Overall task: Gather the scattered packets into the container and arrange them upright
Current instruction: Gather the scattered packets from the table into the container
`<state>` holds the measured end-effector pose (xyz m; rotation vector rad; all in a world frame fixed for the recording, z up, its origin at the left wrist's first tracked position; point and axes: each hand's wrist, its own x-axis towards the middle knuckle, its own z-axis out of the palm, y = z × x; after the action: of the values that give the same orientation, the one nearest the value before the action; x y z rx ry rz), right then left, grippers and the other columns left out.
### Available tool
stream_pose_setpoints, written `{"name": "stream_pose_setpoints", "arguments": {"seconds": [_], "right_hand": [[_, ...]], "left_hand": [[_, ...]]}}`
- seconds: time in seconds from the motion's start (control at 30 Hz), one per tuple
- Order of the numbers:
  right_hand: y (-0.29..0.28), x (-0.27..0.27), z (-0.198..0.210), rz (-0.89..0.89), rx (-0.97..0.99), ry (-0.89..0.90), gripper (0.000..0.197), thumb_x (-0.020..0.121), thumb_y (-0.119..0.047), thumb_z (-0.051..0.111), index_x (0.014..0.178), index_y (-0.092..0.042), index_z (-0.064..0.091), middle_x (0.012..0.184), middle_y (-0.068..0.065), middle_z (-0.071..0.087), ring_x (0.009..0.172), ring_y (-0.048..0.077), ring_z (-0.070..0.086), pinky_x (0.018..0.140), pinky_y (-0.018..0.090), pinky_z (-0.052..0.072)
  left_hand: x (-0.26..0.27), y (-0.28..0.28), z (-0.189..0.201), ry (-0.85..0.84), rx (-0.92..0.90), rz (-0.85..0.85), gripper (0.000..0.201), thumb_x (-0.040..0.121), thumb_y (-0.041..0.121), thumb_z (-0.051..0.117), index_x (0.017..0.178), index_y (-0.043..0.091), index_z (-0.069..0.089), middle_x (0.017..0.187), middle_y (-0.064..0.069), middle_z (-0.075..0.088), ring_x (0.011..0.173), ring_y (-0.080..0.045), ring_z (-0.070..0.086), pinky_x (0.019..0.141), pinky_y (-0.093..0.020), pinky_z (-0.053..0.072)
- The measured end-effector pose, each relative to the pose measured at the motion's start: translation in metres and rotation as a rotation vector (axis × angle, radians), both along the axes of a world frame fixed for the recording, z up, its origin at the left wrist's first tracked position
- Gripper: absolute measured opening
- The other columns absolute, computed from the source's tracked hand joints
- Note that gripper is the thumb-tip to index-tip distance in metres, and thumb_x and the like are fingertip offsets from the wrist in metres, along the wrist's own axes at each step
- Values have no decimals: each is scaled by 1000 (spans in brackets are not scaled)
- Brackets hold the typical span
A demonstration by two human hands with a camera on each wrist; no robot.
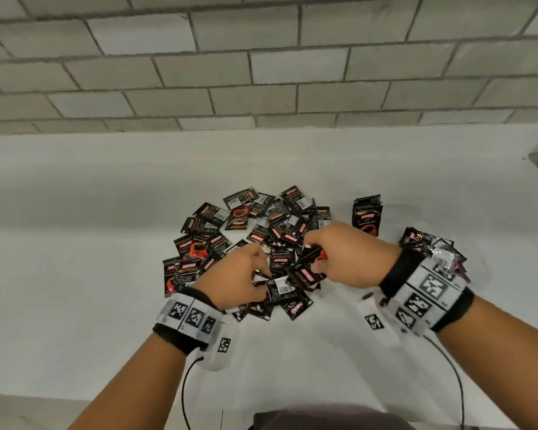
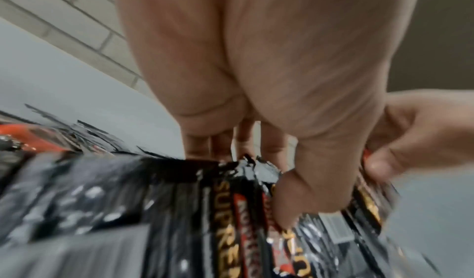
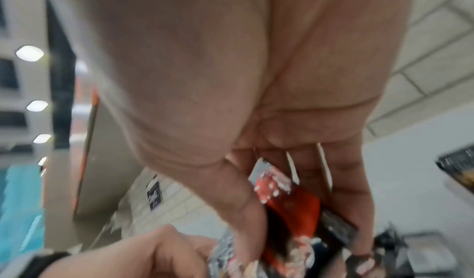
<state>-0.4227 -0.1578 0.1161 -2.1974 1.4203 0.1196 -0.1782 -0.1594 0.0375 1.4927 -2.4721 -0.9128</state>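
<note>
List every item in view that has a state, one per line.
left hand: fingers curled, picking at packets in the pile.
right hand: grips a bunch of packets.
scattered packets: lying flat and overlapping on the table.
upright stack: standing on edge, right of the pile.
far-right heap: jumbled, not upright.

Both hands close together, fingers curled, gripping.
</note>
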Motion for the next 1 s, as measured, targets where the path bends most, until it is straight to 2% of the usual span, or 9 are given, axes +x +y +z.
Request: {"name": "stream_pose_setpoints", "arguments": {"seconds": [0.07,0.13,0.27,0.37,0.47,0.6,0.67,0.87,1.0], "right_hand": [[10,4,-7,-87,43,-105,45,95,-19,63,139,-19,53,89,0,68,68,6,59,59,17,43],[14,11,-26,-112,136,-125,45,93,-20,64,137,-22,55,110,10,71,88,17,68,76,26,53],[22,30,-71,-94,178,-4,53,89,-21,66,138,-6,50,115,12,66,99,22,62,83,30,52],[25,39,-90,-113,95,43,59,84,-30,70,134,-6,49,125,12,57,113,27,58,92,33,51],[23,43,-92,-112,42,69,59,79,-31,73,130,-11,50,121,8,49,116,27,50,90,32,47],[25,39,-84,-160,78,-20,49,85,-19,68,129,-12,46,91,-1,55,82,19,57,57,26,42],[27,31,-73,-189,120,-91,46,88,-15,68,128,-16,46,84,-2,58,73,17,62,55,27,46],[24,-56,-7,-423,-110,-273,28,88,-20,72,106,-32,55,88,-12,66,77,4,61,61,15,42],[14,-130,1,-590,-195,-73,27,87,-15,72,108,-23,57,85,0,66,71,7,58,56,21,40]], "left_hand": [[15,5,14,94,17,65,18,82,21,81,94,31,72,107,15,60,81,-4,61,76,-16,48],[31,13,29,224,33,193,24,82,13,82,89,33,71,95,16,70,73,-3,64,71,-15,49],[68,26,43,436,138,433,38,79,0,78,104,26,66,94,11,76,53,-8,53,55,-20,45],[82,32,34,270,106,528,45,76,8,78,110,36,67,95,11,76,57,-1,59,60,-16,45],[76,42,26,148,120,492,30,80,7,74,91,34,75,83,19,75,72,4,67,62,-8,45],[77,53,27,77,226,321,25,76,13,79,83,36,73,97,18,67,90,5,63,78,-15,45],[77,62,24,-39,278,225,18,75,19,81,87,31,73,113,21,60,99,3,60,84,-17,44],[33,106,-10,-541,54,119,26,85,33,59,107,27,71,129,6,43,104,-20,41,84,-29,42],[23,111,-19,-521,31,115,30,88,23,54,115,26,68,124,4,46,103,-17,40,86,-27,41]]}}
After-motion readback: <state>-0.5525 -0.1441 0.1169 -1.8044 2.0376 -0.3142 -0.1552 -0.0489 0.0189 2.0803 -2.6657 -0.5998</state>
